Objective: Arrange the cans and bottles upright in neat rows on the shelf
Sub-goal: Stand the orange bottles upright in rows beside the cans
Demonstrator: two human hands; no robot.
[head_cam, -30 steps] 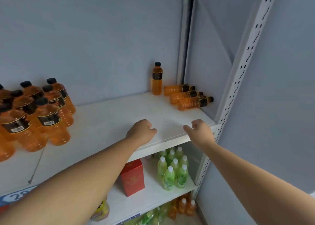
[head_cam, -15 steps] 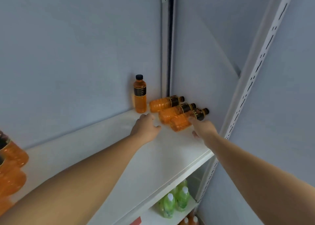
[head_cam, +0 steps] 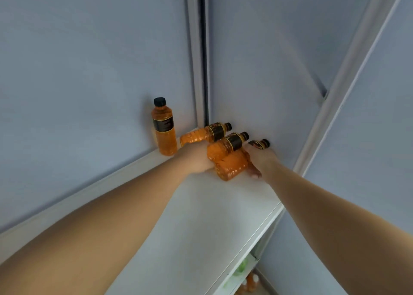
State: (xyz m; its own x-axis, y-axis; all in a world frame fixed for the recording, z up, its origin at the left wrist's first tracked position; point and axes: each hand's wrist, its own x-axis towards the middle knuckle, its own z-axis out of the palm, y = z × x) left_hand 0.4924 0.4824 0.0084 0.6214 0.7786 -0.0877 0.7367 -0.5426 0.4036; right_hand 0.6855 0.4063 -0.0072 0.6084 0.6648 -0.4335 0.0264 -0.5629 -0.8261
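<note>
On the white shelf (head_cam: pixel 201 216), one orange bottle (head_cam: pixel 164 130) stands upright at the back wall. Three lie beside it: the left hand (head_cam: pixel 194 158) grips the middle bottle (head_cam: pixel 225 147), the right hand (head_cam: pixel 260 158) apparently clasps the nearest bottle (head_cam: pixel 232 166); the rear bottle (head_cam: pixel 204 135) lies untouched.

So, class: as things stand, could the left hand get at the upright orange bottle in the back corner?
Probably yes. The upright orange bottle stands just left of the left hand with nothing between them, but that hand already appears to grip the middle lying bottle, so it would likely need to let go first.
</note>
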